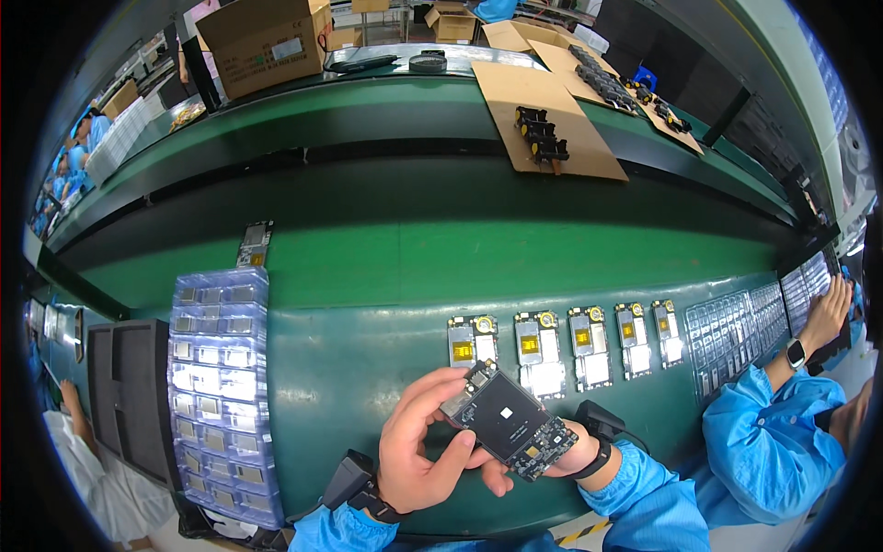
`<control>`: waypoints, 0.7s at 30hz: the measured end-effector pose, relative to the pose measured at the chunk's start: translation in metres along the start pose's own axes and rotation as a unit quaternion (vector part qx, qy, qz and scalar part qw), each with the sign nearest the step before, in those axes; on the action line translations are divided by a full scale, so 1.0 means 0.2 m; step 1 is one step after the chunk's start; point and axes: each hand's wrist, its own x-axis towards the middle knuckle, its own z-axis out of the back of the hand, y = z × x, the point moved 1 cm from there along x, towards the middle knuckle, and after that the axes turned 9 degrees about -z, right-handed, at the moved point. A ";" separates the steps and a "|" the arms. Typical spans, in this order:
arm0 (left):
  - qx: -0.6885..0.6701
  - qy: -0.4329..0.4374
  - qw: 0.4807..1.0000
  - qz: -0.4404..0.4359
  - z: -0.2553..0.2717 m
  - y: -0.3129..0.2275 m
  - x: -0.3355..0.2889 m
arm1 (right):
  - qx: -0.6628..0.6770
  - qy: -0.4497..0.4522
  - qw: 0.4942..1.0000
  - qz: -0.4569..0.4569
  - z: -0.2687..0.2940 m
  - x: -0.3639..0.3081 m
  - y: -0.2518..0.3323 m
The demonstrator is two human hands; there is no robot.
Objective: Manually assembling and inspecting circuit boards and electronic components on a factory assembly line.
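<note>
A circuit board with a black square centre and small components at both ends is tilted above the near edge of the workbench. My left hand grips its left edge between thumb and fingers. From below and the right, my right hand also holds the board, which hides most of that hand's fingers. Just beyond lies a row of several similar boards, the closest being a board with a gold patch and yellow ring. Each of my wrists wears a black strap with a dark box-shaped device.
Left of me stands a clear plastic tray stack holding parts, with another board behind it and a black crate beside it. Clear trays lie at right, near a co-worker's hand. Cardboard with black parts lies on the raised shelf.
</note>
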 end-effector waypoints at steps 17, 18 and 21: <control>-0.015 -0.032 0.999 -0.007 -0.02 0.01 0.00 | -0.024 0.000 1.000 0.013 0.01 -0.01 -0.01; -0.014 -0.032 0.999 -0.008 -0.02 0.01 0.00 | -0.021 -0.009 1.000 0.014 0.00 -0.01 0.00; -0.002 -0.032 0.999 -0.014 -0.02 0.01 0.00 | -0.018 -0.031 0.999 0.022 -0.03 -0.03 0.02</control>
